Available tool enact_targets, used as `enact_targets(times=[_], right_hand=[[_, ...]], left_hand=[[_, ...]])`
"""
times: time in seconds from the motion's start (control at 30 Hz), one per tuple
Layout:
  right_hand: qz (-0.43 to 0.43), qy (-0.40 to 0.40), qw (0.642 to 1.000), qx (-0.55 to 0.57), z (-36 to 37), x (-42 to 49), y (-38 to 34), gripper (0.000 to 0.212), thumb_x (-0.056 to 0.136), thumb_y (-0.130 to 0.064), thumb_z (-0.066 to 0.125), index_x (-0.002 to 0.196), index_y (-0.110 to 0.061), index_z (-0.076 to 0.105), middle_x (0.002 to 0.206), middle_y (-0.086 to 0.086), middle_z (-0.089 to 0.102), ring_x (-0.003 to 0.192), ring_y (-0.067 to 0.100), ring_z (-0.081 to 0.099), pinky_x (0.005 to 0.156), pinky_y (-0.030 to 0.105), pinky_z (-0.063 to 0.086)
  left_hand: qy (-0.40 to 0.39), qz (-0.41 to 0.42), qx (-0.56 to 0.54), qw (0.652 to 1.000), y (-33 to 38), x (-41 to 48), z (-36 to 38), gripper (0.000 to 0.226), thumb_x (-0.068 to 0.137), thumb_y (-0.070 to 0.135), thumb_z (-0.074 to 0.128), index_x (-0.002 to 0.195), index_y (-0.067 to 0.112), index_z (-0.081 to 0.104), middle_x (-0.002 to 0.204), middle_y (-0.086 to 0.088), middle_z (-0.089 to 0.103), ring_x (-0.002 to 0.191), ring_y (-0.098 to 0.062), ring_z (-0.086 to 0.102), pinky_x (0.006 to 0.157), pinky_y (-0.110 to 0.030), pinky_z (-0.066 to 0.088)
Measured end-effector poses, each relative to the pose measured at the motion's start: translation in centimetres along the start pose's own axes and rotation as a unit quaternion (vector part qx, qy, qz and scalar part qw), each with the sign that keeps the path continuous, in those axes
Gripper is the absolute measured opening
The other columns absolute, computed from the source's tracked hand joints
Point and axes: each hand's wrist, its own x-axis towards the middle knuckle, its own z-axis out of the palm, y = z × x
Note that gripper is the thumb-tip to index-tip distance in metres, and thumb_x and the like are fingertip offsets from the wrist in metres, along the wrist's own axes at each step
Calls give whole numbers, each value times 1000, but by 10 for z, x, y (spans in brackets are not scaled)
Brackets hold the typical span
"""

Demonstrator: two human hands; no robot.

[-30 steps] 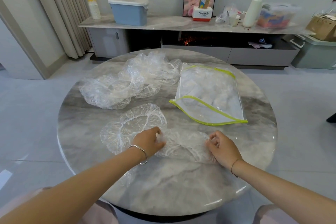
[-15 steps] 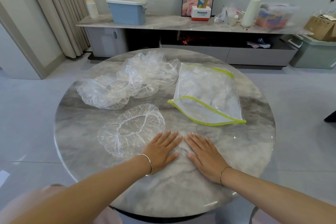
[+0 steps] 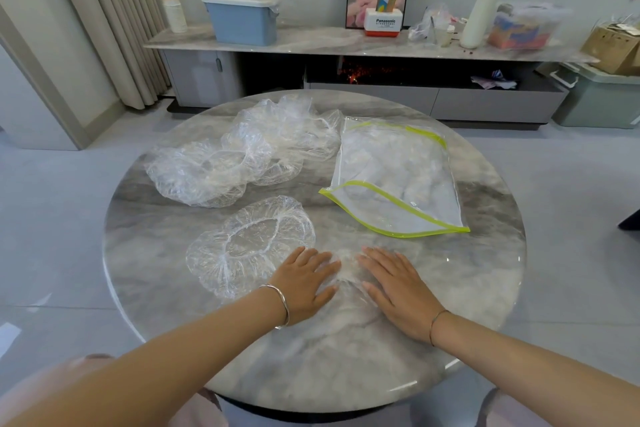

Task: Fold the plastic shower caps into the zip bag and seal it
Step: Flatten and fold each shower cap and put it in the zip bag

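A folded clear shower cap [image 3: 346, 270] lies flat on the round marble table [image 3: 485, 270] near me. My left hand [image 3: 304, 282] and my right hand [image 3: 398, 284] press down on it side by side with straight fingers. Another clear cap [image 3: 242, 246] lies spread open just left of my left hand. A heap of more clear caps [image 3: 235, 156] sits at the far left. The zip bag [image 3: 394, 177] with yellow-green edges lies at the right, its mouth open toward me, with folded caps inside.
A long low cabinet [image 3: 311, 45] stands behind the table with a blue lidded box [image 3: 242, 17], a white roll [image 3: 479, 21] and other items. Curtains [image 3: 110, 28] hang at the left. A green bin [image 3: 602, 97] stands on the floor at the right.
One second ago both hands pinched the ends of the bunched cap. They then brought it together and flattened onto it; they have stayed pressing since half a second ago.
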Motion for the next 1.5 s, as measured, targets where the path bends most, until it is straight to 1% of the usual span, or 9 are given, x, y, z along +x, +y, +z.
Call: enact_targets(times=[0.1,0.2,0.43,0.67,0.8,0.93,1.2,1.33,1.5], right_hand=[[-66,69,995,9,-10,-3,-1,60,94,-59,20,138,-25,41,146,-6,38,138,10,23,115,24,-3],[-175,61,981,-61,-6,-7,3,51,91,-52,42,135,-27,43,143,-6,43,135,10,29,114,31,9],[-200,-90,973,-67,-6,-16,1,91,75,-80,41,146,-26,28,151,-10,27,139,5,22,117,33,-1],[-217,66,971,-75,8,-3,-3,36,86,-38,43,108,-26,68,113,-12,66,96,5,61,87,23,48],[-50,49,985,157,-3,-2,-15,31,93,-35,42,85,-23,69,88,-9,70,84,8,62,78,27,48],[136,62,856,494,-15,5,-25,28,97,-8,47,77,-8,67,72,4,70,64,5,66,61,14,47],[309,64,800,509,-13,11,-12,18,96,-20,49,81,-10,52,64,5,66,44,16,60,38,19,36],[266,154,886,348,-12,8,-12,18,89,-25,60,97,-14,49,92,0,54,68,12,55,65,27,43],[-17,189,980,54,-5,3,-17,40,90,-37,43,121,-16,56,133,-1,50,122,11,39,100,27,28]], left_hand=[[61,7,32,998,-3,-6,-13,58,86,42,18,116,20,63,105,-3,61,102,-26,57,99,-29,27],[1,-11,32,999,-5,-15,-15,43,95,26,30,136,21,42,123,-2,48,116,-21,39,103,-27,25],[-18,21,24,999,-7,-20,-19,69,87,12,44,149,20,15,156,3,12,144,-17,6,116,-28,-2],[-113,34,12,993,-13,-20,-17,78,86,24,51,150,28,7,158,10,3,145,-15,-8,114,-33,-15],[-85,42,-41,995,-18,-15,-18,81,71,41,51,147,28,25,153,9,23,144,-15,8,116,-30,-4],[-15,-14,-133,991,-25,-9,-19,59,69,56,44,113,20,62,112,-4,59,112,-18,48,98,-25,30],[27,-172,-324,930,-17,1,-7,16,85,28,66,75,18,59,70,3,63,65,-11,56,73,-26,48],[32,-180,-306,934,-13,3,-8,17,83,28,67,93,22,55,71,11,54,72,-11,52,74,-25,45],[183,-13,-52,982,0,1,-16,38,88,36,53,121,18,53,109,2,55,100,-17,48,86,-26,36]])
